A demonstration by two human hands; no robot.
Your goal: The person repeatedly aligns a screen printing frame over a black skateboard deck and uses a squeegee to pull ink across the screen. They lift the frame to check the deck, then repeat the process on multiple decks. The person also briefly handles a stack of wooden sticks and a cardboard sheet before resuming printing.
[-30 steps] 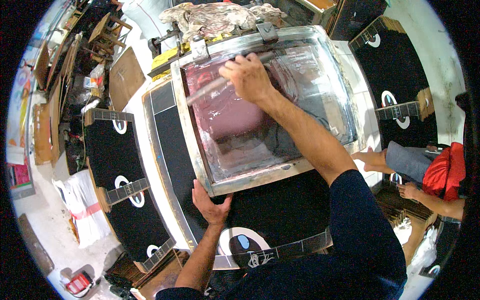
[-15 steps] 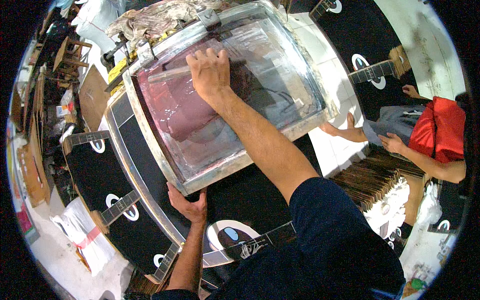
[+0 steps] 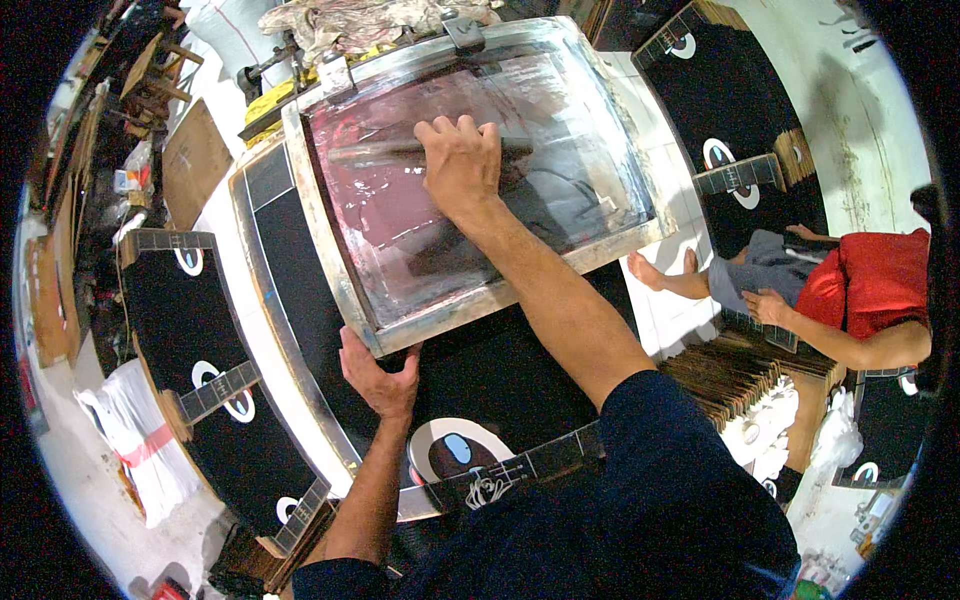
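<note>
A screen-printing frame (image 3: 528, 283) with a pale, ink-smeared wooden border is tilted above a large black printed sheet (image 3: 480, 370). Dark reddish ink (image 3: 385, 205) covers the left part of its mesh. My right hand (image 3: 462, 170) is closed over a squeegee (image 3: 375, 150) that lies across the mesh; the hand covers the middle of the tool. At the frame's near left corner, my left hand (image 3: 382, 378) holds the border from below, its fingertips partly behind the wood. The sheet bears a white-and-brown eye shape (image 3: 460, 450) and a ruled dark strip along its near edge.
Metal clamps (image 3: 463, 33) hold the frame's far side, beside a crumpled cloth (image 3: 350, 25). Black sheets (image 3: 190, 320) lie left and far right. At right, a person in red (image 3: 870, 275) sits near a stack of brown-edged sheets (image 3: 735, 370).
My right hand has drawn the squeegee nearer to me across the mesh. My left hand stays at the frame's corner. The whole view has shifted slightly.
</note>
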